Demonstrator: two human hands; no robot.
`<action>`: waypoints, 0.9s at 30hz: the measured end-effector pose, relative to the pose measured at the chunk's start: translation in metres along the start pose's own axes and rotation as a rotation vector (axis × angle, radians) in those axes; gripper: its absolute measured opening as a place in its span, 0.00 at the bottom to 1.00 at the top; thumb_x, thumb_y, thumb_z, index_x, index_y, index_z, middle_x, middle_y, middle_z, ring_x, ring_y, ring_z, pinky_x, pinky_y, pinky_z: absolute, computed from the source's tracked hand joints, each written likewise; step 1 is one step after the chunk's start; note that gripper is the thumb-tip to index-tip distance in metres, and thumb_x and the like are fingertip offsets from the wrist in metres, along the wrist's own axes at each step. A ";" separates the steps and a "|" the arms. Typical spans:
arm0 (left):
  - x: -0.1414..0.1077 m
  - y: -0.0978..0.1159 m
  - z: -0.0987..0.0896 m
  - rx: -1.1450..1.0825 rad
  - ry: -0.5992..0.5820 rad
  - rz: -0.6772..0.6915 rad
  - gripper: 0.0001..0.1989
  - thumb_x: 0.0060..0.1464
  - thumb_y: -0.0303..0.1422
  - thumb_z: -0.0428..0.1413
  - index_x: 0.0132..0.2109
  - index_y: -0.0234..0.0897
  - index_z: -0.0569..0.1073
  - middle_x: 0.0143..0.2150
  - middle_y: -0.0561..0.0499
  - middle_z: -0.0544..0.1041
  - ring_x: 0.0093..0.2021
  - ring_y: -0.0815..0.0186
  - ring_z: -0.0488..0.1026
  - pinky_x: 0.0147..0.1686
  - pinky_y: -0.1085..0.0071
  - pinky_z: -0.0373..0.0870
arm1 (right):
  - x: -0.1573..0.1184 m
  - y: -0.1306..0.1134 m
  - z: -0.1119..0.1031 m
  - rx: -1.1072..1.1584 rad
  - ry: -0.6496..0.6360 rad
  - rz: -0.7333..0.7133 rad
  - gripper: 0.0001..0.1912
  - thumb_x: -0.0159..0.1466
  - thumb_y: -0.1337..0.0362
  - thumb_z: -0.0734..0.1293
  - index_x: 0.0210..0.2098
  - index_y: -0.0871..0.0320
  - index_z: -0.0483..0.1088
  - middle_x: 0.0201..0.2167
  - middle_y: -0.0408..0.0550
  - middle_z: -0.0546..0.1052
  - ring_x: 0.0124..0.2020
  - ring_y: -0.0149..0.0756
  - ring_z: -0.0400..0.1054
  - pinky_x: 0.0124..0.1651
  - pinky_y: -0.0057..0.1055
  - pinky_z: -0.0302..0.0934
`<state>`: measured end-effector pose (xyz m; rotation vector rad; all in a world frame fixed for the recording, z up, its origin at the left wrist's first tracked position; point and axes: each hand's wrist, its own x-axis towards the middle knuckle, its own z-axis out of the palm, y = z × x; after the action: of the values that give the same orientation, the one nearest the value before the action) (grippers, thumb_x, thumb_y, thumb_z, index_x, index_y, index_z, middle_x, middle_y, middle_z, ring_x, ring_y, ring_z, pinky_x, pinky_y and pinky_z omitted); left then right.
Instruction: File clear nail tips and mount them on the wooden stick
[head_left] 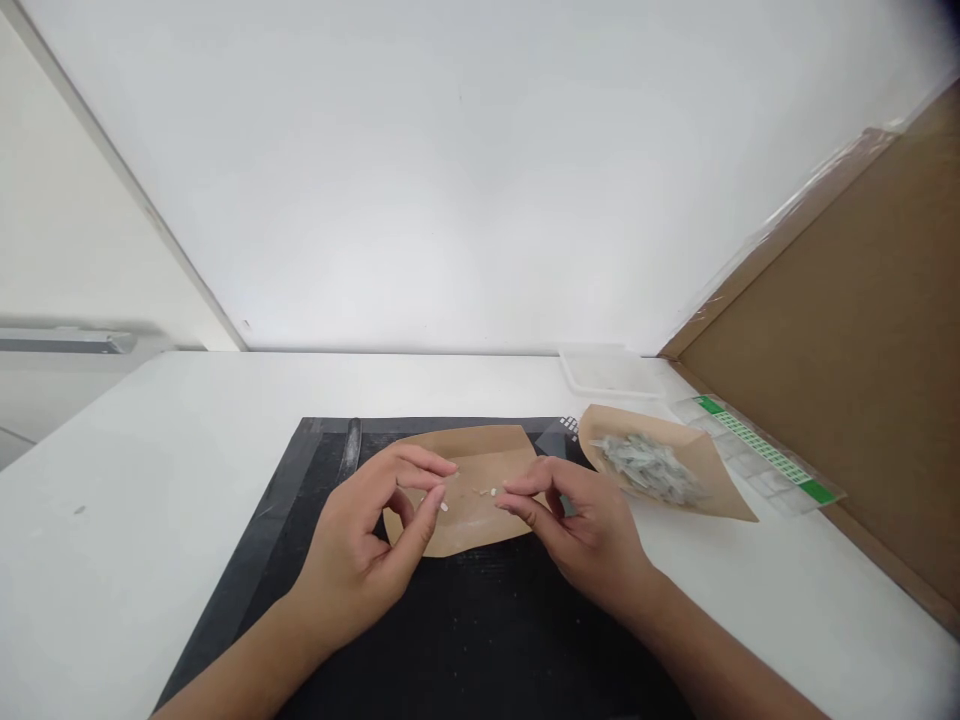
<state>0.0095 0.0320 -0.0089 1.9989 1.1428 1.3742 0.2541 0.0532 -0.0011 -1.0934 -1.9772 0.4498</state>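
Note:
My left hand [382, 525] is held over a sheet of brown paper [469, 530], its thumb and index finger curved toward each other with a gap between the tips. A tiny white piece [444, 506] shows right by that thumb tip; whether it touches the thumb or lies on the paper I cannot tell. Opposite, my right hand [581, 510] has thumb and index finger pinched together. At their tips is a small pale piece [493, 491], too small to name. A few more pale specks are near it on the paper.
Under the paper lies a black mat [480, 640] dotted with specks. To the right, another brown paper [731, 500] holds a heap of translucent greyish slivers [649, 465]. Beyond are a clear compartment box [772, 455] with green labels, a clear tray [611, 372] and a cardboard wall [847, 350].

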 end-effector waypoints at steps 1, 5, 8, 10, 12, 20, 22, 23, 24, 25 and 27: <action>-0.001 0.000 0.000 -0.020 0.001 -0.025 0.04 0.66 0.26 0.57 0.44 0.38 0.76 0.49 0.44 0.79 0.42 0.64 0.79 0.31 0.73 0.76 | 0.001 0.000 -0.001 -0.003 0.021 -0.003 0.12 0.69 0.53 0.73 0.34 0.53 0.77 0.30 0.43 0.83 0.26 0.32 0.73 0.31 0.28 0.68; -0.002 -0.002 0.001 -0.057 0.005 -0.056 0.03 0.67 0.27 0.57 0.44 0.38 0.76 0.48 0.44 0.80 0.42 0.65 0.79 0.31 0.74 0.76 | 0.003 0.000 -0.001 0.022 0.038 -0.036 0.14 0.69 0.53 0.73 0.31 0.53 0.76 0.26 0.41 0.80 0.24 0.31 0.71 0.32 0.28 0.67; -0.001 -0.002 0.002 -0.055 0.017 -0.065 0.03 0.68 0.28 0.56 0.45 0.39 0.75 0.47 0.45 0.80 0.41 0.66 0.79 0.31 0.74 0.76 | 0.003 0.000 0.000 0.028 0.024 -0.046 0.13 0.71 0.55 0.72 0.31 0.53 0.77 0.27 0.41 0.80 0.26 0.31 0.71 0.33 0.28 0.67; 0.001 -0.001 0.003 -0.052 0.025 -0.071 0.03 0.68 0.29 0.56 0.44 0.39 0.75 0.46 0.45 0.80 0.41 0.66 0.79 0.31 0.74 0.76 | 0.001 0.001 0.000 0.035 0.052 -0.031 0.11 0.71 0.58 0.72 0.32 0.53 0.76 0.28 0.41 0.81 0.27 0.32 0.72 0.33 0.29 0.67; 0.001 -0.001 0.003 -0.050 0.034 -0.082 0.03 0.68 0.29 0.56 0.44 0.39 0.75 0.45 0.46 0.81 0.41 0.66 0.79 0.32 0.74 0.76 | 0.000 0.001 0.001 0.067 0.085 -0.038 0.08 0.71 0.61 0.71 0.35 0.53 0.76 0.32 0.43 0.82 0.31 0.34 0.75 0.35 0.30 0.69; 0.000 -0.003 0.002 -0.127 0.074 -0.161 0.04 0.68 0.32 0.58 0.44 0.40 0.78 0.44 0.49 0.83 0.34 0.70 0.77 0.33 0.73 0.76 | -0.001 0.001 0.003 0.129 0.030 -0.062 0.12 0.75 0.68 0.64 0.47 0.50 0.80 0.42 0.44 0.86 0.43 0.36 0.81 0.47 0.33 0.76; 0.001 -0.002 0.002 -0.166 0.066 -0.189 0.04 0.68 0.33 0.59 0.44 0.40 0.79 0.45 0.49 0.83 0.32 0.71 0.76 0.33 0.74 0.76 | -0.001 0.000 0.003 0.124 0.006 -0.072 0.14 0.75 0.68 0.63 0.48 0.50 0.80 0.43 0.43 0.86 0.43 0.35 0.82 0.47 0.32 0.76; 0.001 -0.002 0.002 -0.183 0.057 -0.200 0.04 0.68 0.33 0.59 0.44 0.40 0.79 0.45 0.49 0.83 0.32 0.72 0.76 0.33 0.74 0.77 | -0.001 0.000 0.004 0.130 -0.002 -0.079 0.13 0.75 0.68 0.63 0.47 0.50 0.80 0.42 0.43 0.86 0.42 0.34 0.82 0.46 0.31 0.77; 0.001 -0.001 0.002 -0.196 0.044 -0.206 0.05 0.68 0.33 0.59 0.44 0.40 0.79 0.45 0.49 0.83 0.31 0.72 0.76 0.33 0.74 0.77 | -0.001 -0.001 0.004 0.142 -0.013 -0.089 0.12 0.75 0.67 0.64 0.46 0.50 0.81 0.41 0.43 0.86 0.41 0.34 0.82 0.45 0.30 0.76; 0.001 0.000 0.002 -0.206 0.027 -0.209 0.05 0.68 0.33 0.59 0.44 0.40 0.79 0.45 0.49 0.83 0.30 0.73 0.76 0.32 0.75 0.77 | -0.001 -0.001 0.004 0.156 -0.023 -0.097 0.11 0.74 0.67 0.65 0.45 0.50 0.81 0.40 0.42 0.87 0.39 0.33 0.82 0.44 0.29 0.76; 0.001 0.002 0.002 -0.214 -0.014 -0.212 0.05 0.68 0.34 0.59 0.43 0.39 0.80 0.45 0.49 0.83 0.28 0.74 0.75 0.31 0.76 0.78 | -0.001 -0.002 0.003 0.175 -0.046 -0.112 0.10 0.74 0.67 0.67 0.44 0.49 0.82 0.38 0.41 0.87 0.38 0.33 0.82 0.42 0.28 0.75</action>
<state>0.0121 0.0320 -0.0077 1.6845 1.1143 1.3124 0.2509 0.0516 -0.0026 -0.8658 -1.9863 0.5802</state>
